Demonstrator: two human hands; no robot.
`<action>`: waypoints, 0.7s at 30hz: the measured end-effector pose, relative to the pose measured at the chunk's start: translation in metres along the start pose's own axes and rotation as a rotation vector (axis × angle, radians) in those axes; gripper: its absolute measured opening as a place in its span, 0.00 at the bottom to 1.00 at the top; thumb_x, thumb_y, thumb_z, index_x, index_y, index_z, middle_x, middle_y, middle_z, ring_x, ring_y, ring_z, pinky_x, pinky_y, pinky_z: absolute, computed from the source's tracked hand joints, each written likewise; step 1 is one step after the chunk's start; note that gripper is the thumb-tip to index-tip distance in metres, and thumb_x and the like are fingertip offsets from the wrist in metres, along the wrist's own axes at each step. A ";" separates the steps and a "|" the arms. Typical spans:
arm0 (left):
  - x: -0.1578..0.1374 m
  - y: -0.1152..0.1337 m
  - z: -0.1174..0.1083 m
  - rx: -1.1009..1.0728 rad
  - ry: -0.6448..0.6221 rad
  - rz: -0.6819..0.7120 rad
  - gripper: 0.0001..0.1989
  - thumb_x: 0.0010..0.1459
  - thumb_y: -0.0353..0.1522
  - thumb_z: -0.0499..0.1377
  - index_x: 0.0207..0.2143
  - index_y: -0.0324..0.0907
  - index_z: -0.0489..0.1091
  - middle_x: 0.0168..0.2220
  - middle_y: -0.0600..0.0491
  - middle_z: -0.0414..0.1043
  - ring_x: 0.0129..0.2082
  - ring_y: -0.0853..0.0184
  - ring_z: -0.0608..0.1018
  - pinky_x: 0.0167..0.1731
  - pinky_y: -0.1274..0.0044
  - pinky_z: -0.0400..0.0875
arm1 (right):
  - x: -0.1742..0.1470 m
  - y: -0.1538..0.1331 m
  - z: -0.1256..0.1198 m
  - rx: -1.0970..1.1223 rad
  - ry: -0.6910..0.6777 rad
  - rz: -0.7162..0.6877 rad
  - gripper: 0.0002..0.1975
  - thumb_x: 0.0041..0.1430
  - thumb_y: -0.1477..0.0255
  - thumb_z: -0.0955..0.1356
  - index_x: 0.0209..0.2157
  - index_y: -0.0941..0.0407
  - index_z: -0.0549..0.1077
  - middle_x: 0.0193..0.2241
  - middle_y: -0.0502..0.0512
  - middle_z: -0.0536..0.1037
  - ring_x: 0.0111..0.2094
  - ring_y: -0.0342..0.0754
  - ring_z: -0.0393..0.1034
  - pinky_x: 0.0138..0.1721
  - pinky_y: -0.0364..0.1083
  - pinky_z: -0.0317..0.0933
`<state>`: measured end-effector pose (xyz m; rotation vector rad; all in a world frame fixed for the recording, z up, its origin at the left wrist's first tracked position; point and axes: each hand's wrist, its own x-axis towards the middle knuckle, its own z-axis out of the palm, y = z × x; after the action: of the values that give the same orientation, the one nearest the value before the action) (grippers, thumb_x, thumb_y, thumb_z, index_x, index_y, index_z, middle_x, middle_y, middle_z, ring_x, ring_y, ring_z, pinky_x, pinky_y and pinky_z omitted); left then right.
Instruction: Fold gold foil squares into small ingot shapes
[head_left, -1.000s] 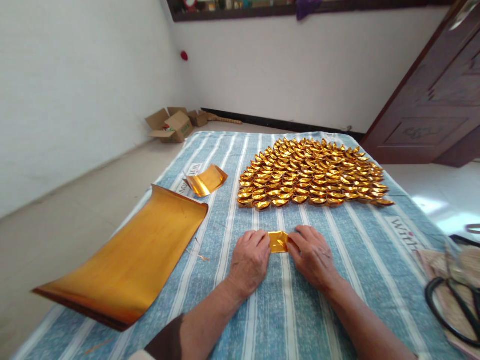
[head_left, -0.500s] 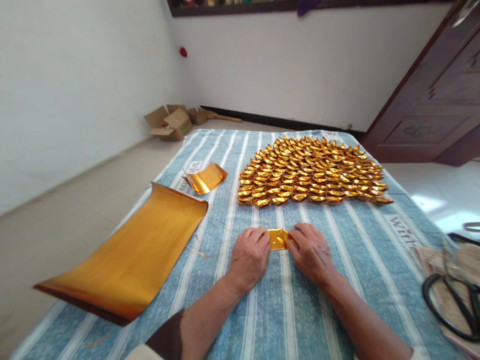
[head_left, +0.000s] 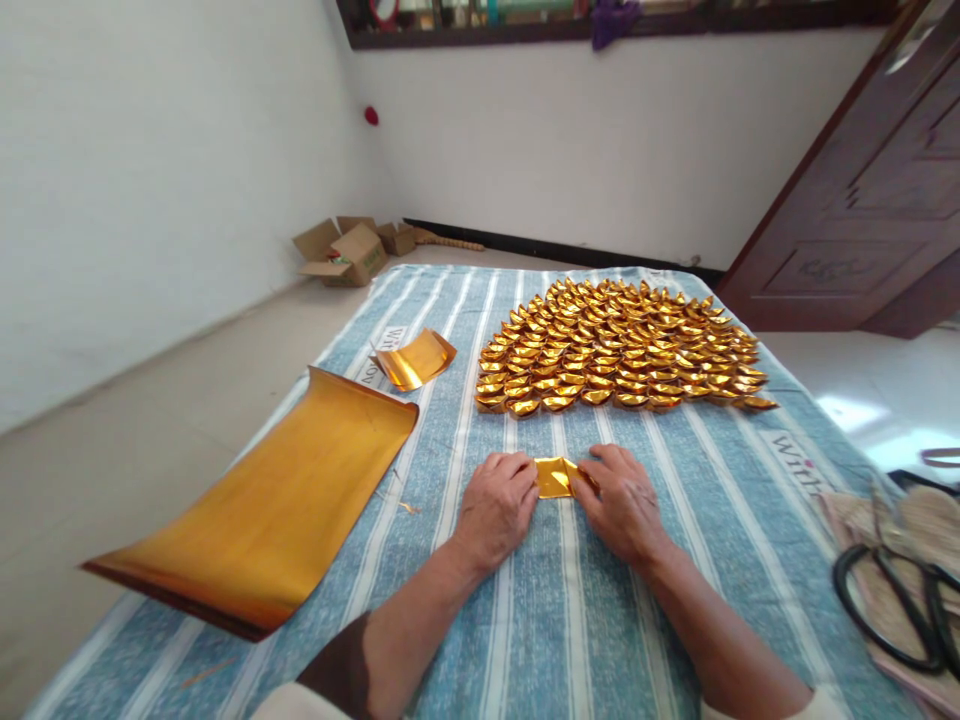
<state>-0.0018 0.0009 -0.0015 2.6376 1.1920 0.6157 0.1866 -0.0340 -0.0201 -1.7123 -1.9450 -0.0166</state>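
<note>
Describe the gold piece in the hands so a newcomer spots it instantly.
Find the blue-and-white striped cloth, then the many gold boat-shaped pieces on it. Nearer the camera, the left hand and right hand hold a small foil piece between them. Unlike those boats, its visible part looks flattish and rectangular.

Out it spread, the blue-and-white striped tablecloth (head_left: 540, 620), and what a crowd filled its far right: boat-shaped gold pieces (head_left: 619, 345), packed row upon row! Over left, 1 large gold sheet (head_left: 255, 500) lay with its ends curling up, 1 smaller gold sheet (head_left: 417, 360) just beyond. Mid-table sat 1 folded gold piece (head_left: 553, 478); right edge, 1 pinkish cloth (head_left: 840, 515).
</note>
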 end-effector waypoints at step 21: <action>0.002 0.005 -0.005 0.110 -0.091 0.020 0.11 0.62 0.28 0.53 0.45 0.43 0.69 0.43 0.50 0.70 0.42 0.61 0.69 0.41 0.69 0.67 | 0.004 0.011 -0.004 0.111 -0.042 -0.004 0.08 0.60 0.69 0.66 0.32 0.54 0.78 0.40 0.58 0.74 0.44 0.53 0.66 0.46 0.51 0.62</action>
<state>0.0009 -0.0007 0.0050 2.7381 1.2072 0.4400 0.1982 -0.0300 -0.0186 -1.6489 -1.9426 0.1243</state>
